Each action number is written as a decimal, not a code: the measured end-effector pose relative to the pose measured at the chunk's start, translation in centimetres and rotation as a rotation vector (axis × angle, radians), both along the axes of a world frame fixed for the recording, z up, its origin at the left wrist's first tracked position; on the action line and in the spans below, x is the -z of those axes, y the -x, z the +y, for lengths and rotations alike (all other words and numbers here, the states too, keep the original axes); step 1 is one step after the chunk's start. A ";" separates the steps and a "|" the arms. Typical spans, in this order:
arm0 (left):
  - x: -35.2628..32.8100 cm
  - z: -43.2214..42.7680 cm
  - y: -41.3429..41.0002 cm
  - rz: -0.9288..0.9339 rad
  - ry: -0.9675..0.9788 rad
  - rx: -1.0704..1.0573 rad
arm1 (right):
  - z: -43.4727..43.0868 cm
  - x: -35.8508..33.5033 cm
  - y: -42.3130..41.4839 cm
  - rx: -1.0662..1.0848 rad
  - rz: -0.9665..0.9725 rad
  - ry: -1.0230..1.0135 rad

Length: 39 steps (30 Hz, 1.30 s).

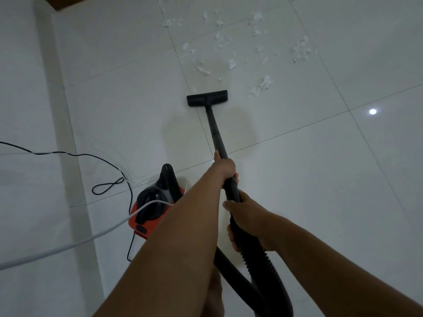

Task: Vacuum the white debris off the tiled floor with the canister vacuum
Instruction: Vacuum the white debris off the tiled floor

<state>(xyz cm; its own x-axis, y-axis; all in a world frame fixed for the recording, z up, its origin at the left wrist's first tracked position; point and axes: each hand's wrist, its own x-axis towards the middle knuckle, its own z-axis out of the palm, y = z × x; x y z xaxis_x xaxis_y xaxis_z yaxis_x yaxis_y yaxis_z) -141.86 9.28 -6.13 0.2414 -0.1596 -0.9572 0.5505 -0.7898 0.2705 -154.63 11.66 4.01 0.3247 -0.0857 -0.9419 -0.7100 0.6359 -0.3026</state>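
A black floor nozzle [207, 98] rests flat on the white tiled floor [309, 168], on the end of a black wand [215, 131]. White debris [231, 45] lies scattered on the tiles beyond the nozzle and to its right, the nearest clump [263, 84] just right of it. My left hand [225, 167] grips the wand higher up. My right hand [246, 216] grips it lower, where the ribbed black hose [263, 271] begins. The red and black canister vacuum [155, 203] sits on the floor left of my arms.
A black power cord [107, 186] loops on the floor left of the canister. A white cable [68, 242] crosses over the canister from the lower left. A white wall [27, 99] runs along the left side. A lamp's reflection [372, 111] shines on a tile at right.
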 end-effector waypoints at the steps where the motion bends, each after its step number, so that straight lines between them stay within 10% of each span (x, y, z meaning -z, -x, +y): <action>1: 0.2 -0.5 -0.1 0.002 -0.001 -0.006 | -0.5 0.1 -0.1 -0.002 -0.002 -0.007; 39: -0.8 -8.1 -2.5 -0.025 0.006 -0.086 | -9.6 -0.4 -2.5 -0.238 -0.026 0.081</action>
